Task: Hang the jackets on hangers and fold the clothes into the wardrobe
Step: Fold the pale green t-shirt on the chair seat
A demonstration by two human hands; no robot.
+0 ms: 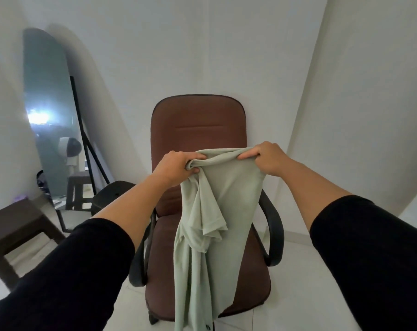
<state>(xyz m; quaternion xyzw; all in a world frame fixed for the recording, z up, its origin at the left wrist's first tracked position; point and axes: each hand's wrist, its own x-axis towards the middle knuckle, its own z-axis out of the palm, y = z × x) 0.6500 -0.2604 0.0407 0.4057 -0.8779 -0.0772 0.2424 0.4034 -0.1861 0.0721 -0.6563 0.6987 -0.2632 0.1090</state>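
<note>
The left hand (pixel 172 167) and the right hand (pixel 266 157) each grip with curled fingers the top edge of a pale green soft cloth garment (pixel 217 211). It hangs down in front of a brown padded office chair (pixel 198 120) with black armrests.

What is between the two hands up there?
In the head view, a bunched top edge of the pale green shirt stretches between the left hand and right hand; both grip it.

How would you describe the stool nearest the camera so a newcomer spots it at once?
Start at the brown chair in the middle, then look left to the tall mirror leaning on the wall. The stool stands on the floor below it, dark brown, at the left edge, unlike the one reflected in the glass.
</note>
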